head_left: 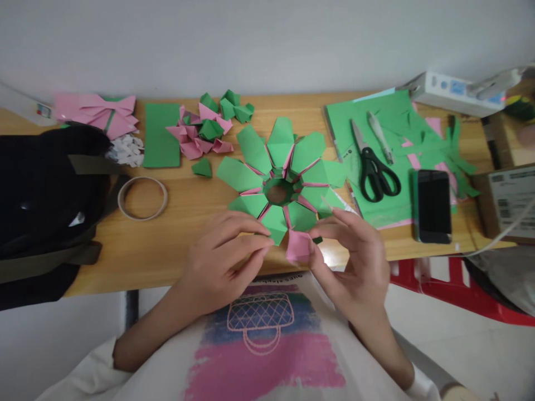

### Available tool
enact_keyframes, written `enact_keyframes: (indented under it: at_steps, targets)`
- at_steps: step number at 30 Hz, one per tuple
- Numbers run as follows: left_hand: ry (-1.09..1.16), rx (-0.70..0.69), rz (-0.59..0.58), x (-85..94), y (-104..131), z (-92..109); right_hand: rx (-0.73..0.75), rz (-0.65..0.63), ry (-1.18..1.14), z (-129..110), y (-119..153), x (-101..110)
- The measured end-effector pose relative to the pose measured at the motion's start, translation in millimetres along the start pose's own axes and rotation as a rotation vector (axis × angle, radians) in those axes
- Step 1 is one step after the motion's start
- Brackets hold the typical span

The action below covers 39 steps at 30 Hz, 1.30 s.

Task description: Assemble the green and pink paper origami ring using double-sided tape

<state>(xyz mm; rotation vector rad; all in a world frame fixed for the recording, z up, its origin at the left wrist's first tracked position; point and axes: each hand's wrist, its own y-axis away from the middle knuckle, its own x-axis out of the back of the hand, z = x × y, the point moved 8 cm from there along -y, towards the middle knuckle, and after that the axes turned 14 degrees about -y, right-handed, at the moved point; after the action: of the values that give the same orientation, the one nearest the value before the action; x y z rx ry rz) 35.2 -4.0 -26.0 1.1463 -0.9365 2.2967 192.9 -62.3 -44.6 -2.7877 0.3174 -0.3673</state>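
A ring-shaped paper flower [281,146] with green petals and pink folds between them lies at the table's front middle. My left hand [229,257] pinches the tip of a green petal on the near side. In my right hand [353,259] is a small folded pink paper piece [298,247], gripped between thumb and fingers at the ring's near edge. A thin pale pointed thing, blurred, shows by the right fingertips. Several folded pink pieces [190,133] and green pieces [202,167] lie behind and left of the ring.
Left are a tape ring [142,198], a dark bag [54,189], white scraps [126,150], a pink bow [109,113] and green paper [162,135]. Right are black scissors [375,172], a pen-like tool [381,137], a phone [433,206], a power strip [455,92] and a box [514,200].
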Motion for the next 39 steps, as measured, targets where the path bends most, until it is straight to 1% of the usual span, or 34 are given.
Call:
enact_keyframes:
  at_steps: [3, 7, 12, 16, 22, 24, 27, 29, 35, 39]
  targets:
    - [-0.016, 0.030, -0.004, -0.3, -0.5, -1.3, 0.002, -0.007, 0.003, -0.1, -0.3, -0.3]
    - [-0.095, 0.058, -0.014, -1.9, -6.0, -1.6, -0.008, -0.008, -0.023, 0.4, -0.7, -0.8]
    - [-0.249, -0.029, 0.019, -5.5, -19.1, 2.4, -0.010, -0.006, -0.027, 0.3, -1.1, -1.5]
    - [-0.345, -0.093, 0.007, -13.2, -26.3, 1.4, -0.011, -0.001, 0.008, 0.3, -1.7, -1.2]
    - [-0.369, -0.092, -0.033, -20.0, -27.0, -3.0, -0.041, 0.044, 0.049, 2.2, -3.2, 1.3]
    - [-0.371, -0.077, -0.017, -18.6, -26.7, -2.6, -0.049, 0.060, 0.050, 2.7, -4.1, 1.6]
    - [-0.351, -0.080, 0.055, -12.4, -25.7, 2.6, -0.055, 0.077, 0.038, 3.1, -6.0, 1.2]
    - [-0.348, -0.085, 0.066, -11.1, -24.4, 6.2, -0.053, 0.078, 0.016, 3.0, -7.4, 0.4]
    - [-0.279, -0.069, -0.005, -17.5, -20.7, 11.2, -0.110, 0.076, -0.042, 8.4, -9.2, 0.1]
    - [-0.226, -0.050, -0.035, -20.2, -20.7, 13.5, -0.108, 0.071, -0.048, 9.9, -8.6, 0.9]
